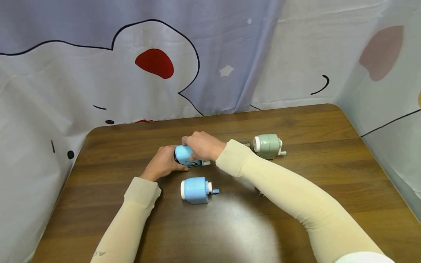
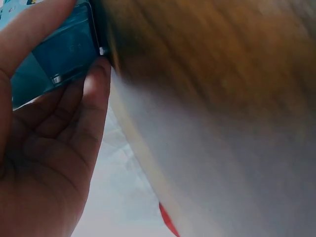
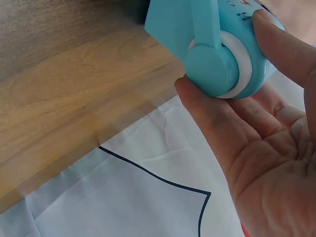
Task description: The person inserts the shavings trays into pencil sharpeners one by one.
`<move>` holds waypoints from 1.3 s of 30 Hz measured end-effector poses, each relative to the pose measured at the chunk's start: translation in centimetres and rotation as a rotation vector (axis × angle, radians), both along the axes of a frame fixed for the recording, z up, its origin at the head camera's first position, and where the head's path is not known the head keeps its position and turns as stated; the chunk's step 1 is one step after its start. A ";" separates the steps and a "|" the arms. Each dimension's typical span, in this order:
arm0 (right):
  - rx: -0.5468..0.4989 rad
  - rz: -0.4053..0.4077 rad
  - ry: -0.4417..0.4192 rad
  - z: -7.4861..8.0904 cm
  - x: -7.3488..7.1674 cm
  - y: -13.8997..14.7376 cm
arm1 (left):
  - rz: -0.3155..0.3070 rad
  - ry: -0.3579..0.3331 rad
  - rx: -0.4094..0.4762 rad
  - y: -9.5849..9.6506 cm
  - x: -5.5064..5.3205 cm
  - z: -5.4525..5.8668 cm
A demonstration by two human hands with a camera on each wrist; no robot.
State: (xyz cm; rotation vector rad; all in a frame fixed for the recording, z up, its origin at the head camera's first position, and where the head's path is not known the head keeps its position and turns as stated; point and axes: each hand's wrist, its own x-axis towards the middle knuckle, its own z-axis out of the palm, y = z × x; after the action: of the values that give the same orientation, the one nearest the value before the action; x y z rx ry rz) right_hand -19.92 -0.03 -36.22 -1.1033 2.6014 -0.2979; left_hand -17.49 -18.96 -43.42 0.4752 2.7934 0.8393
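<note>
A light blue crank pencil sharpener (image 1: 182,153) with a dark printed face is between both hands near the back of the table. My left hand (image 1: 163,162) grips its left end, thumb along the front. In the left wrist view, those fingers lie along the see-through blue shavings drawer (image 2: 69,47). From above, my right hand (image 1: 204,146) holds the crank side. The right wrist view shows the thumb on the body and fingertips under the round blue crank hub (image 3: 210,71) with its white ring. A second blue sharpener (image 1: 195,190) stands nearer the front, its crank pointing right.
A green crank sharpener (image 1: 267,146) stands right of the right hand. Beside it, a dark object (image 1: 246,144) is partly hidden behind the right sleeve (image 1: 279,182). A patterned curtain (image 1: 223,54) hangs behind the wooden table's (image 1: 312,120) back edge.
</note>
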 end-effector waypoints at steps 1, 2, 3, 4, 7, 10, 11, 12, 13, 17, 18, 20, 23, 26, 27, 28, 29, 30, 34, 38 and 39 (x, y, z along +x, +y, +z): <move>0.005 0.004 0.006 0.0 0.0 0.0 | 0.006 -0.003 0.001 0.0 0.0 0.0; 0.009 0.006 0.011 0.0 0.1 0.0 | 0.012 -0.009 0.005 -0.1 0.1 0.1; 0.016 0.011 0.020 0.0 0.1 -0.1 | 0.021 -0.013 0.009 -0.1 0.1 0.1; 0.020 0.014 0.024 0.1 0.1 -0.1 | 0.029 -0.018 0.014 -0.1 0.1 0.1; 0.038 0.019 0.028 0.3 0.3 0.0 | 0.042 -0.036 0.024 -0.1 0.2 0.1; 0.047 0.014 0.022 0.8 0.4 0.2 | 0.054 -0.054 0.026 -0.1 0.2 0.0; 0.045 0.011 0.021 1.0 0.4 0.3 | 0.057 -0.058 0.024 -0.1 0.2 0.0; 0.044 0.006 0.019 1.4 0.3 0.4 | 0.059 -0.062 0.023 -0.1 0.2 0.0; 0.042 0.003 0.019 1.8 0.3 0.5 | 0.060 -0.066 0.024 -0.1 0.1 -0.1; 0.037 -0.025 0.012 4.0 0.1 1.4 | 0.039 -0.081 0.041 -0.4 0.0 -0.1; 0.035 -0.034 0.006 4.6 -0.1 1.8 | 0.026 -0.084 0.049 -0.6 0.0 -0.1; 0.025 -0.056 -0.002 5.7 -0.4 2.6 | -0.011 -0.085 0.062 -1.2 -0.1 0.1; -0.002 -0.093 -0.002 7.2 -1.1 4.1 | -0.071 -0.087 0.054 -2.2 -0.2 1.0; -0.037 -0.136 0.000 8.3 -1.9 5.7 | -0.106 -0.085 0.004 -3.2 -0.3 2.8; -0.045 -0.150 0.003 8.6 -2.1 6.3 | -0.112 -0.080 -0.013 -3.4 -0.3 3.5; -0.051 -0.163 0.004 8.8 -2.4 6.9 | -0.115 -0.071 -0.030 -3.6 -0.4 4.2; -0.053 -0.174 0.005 8.9 -2.6 7.5 | -0.118 -0.057 -0.042 -3.7 -0.5 4.9; -0.052 -0.183 0.003 9.0 -2.9 8.2 | -0.116 -0.047 -0.048 -3.6 -0.6 5.6; -0.034 -0.193 -0.005 8.9 -3.9 10.8 | -0.093 0.028 -0.042 -2.6 -1.1 8.0; -0.004 -0.192 -0.013 8.3 -4.5 13.1 | -0.079 0.103 -0.015 -0.2 -1.4 9.6; 0.002 -0.189 -0.010 8.1 -4.5 13.6 | -0.089 0.117 -0.015 0.5 -1.5 9.8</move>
State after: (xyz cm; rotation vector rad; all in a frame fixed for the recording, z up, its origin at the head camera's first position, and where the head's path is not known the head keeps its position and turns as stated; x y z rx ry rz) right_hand -24.44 13.58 -28.16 -0.8534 2.7006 -0.3407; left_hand -18.97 -18.41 -33.62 0.6615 2.8573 0.7953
